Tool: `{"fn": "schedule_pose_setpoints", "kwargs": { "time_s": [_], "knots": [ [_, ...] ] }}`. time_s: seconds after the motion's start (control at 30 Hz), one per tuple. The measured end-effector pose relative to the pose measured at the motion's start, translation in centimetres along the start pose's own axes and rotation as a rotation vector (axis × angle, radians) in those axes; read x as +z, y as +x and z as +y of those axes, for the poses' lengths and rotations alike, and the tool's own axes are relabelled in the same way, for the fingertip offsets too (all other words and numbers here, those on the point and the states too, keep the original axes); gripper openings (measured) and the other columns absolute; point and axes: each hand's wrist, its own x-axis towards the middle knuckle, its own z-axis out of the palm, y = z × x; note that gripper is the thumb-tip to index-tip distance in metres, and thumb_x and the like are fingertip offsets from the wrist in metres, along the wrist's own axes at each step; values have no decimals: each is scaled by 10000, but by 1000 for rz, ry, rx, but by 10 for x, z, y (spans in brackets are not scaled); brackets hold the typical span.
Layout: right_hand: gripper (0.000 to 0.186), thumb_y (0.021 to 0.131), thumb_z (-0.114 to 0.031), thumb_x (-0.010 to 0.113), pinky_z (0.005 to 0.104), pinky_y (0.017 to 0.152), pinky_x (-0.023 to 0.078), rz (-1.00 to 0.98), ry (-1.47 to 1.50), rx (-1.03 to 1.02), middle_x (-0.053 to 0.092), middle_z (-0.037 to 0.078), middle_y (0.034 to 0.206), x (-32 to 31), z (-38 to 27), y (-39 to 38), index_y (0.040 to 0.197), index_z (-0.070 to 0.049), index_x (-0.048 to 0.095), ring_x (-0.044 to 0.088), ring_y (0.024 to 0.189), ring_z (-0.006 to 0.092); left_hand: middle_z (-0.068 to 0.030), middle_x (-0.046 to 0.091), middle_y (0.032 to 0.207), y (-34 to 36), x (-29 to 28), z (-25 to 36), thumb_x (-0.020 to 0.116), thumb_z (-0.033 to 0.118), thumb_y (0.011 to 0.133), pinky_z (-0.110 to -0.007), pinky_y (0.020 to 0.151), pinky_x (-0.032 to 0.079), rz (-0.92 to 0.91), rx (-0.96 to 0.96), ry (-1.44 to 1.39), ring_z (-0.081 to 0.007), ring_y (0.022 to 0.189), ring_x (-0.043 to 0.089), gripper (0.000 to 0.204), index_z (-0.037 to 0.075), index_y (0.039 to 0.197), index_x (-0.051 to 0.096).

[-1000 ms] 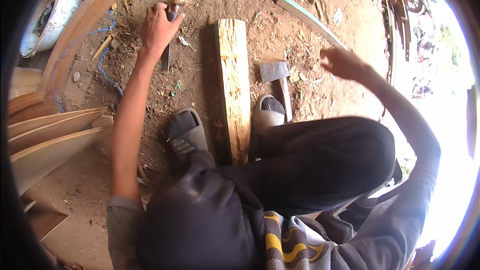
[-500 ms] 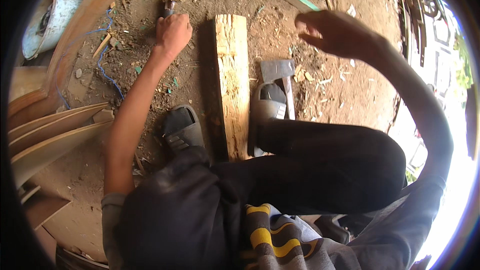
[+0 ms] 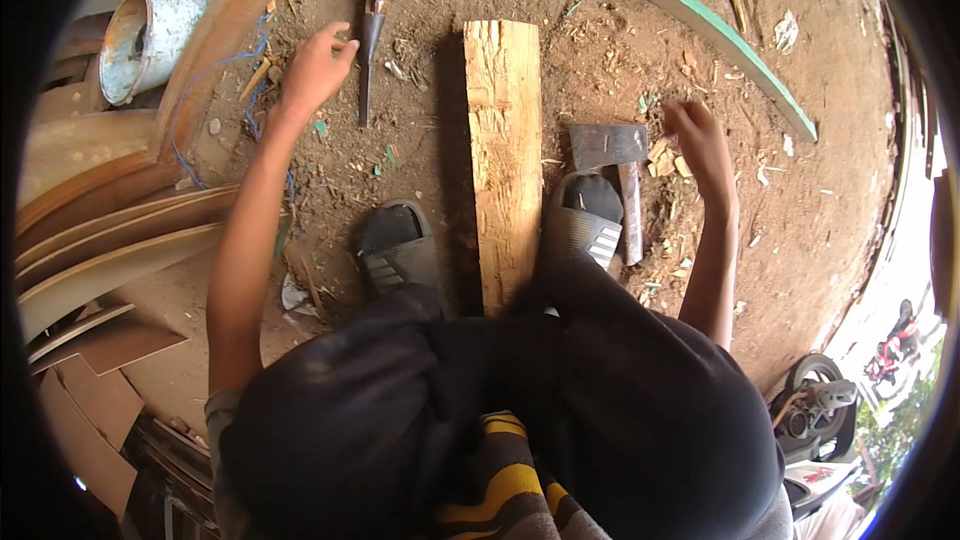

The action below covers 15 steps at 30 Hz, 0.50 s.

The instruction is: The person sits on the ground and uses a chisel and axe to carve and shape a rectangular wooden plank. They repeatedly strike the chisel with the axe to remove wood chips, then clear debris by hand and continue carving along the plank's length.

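Between my sandalled feet lies a rough-hewn timber beam (image 3: 505, 140), its pale upper face chipped. My left hand (image 3: 318, 70) hovers beside a chisel (image 3: 369, 60), fingers parted and nothing in them. The chisel lies on the dirt, with a dark shaft and a frayed, mushroomed top. To the beam's right, an axe (image 3: 608, 146) rests by my right sandal, its broad metal head toward the far side and its handle toward me. My right hand (image 3: 702, 145) is just right of the axe head, apart from it; its fingers look bent but are blurred.
A wooden strip with a green edge (image 3: 735, 55) lies at the far right. Left of me are a battered pale-blue bucket (image 3: 175, 40), a curved wooden frame (image 3: 185, 90), stacked boards (image 3: 120, 260) and blue string. Wood chips litter the dirt. A motorbike wheel (image 3: 815, 395) shows at lower right.
My left hand has let go of the chisel, which now lies on the ground. My right arm has come down and nearer the axe, and my right knee has swung outward from across the beam.
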Motion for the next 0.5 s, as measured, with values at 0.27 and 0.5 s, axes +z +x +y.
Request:
{"fn": "schedule_pose_setpoints", "kwargs": {
  "time_s": [0.27, 0.5],
  "knots": [
    [489, 798, -335, 764, 402, 792, 528, 12, -231, 204, 689, 223, 950, 52, 66, -62, 1057, 51, 611, 677, 880, 314, -213, 661, 1163, 41, 18, 28, 668, 547, 841, -423, 828, 528, 162, -111, 49, -337, 1015, 666, 622, 24, 1174, 620],
    [472, 747, -294, 742, 432, 799, 506, 72, -322, 154, 677, 248, 950, 74, 65, -59, 1041, 57, 625, 659, 901, 366, -38, 698, 685, 8, 42, 50, 656, 313, 917, -319, 542, 460, 117, 61, -25, -180, 573, 633, 248, 126, 756, 681]
  ]
}}
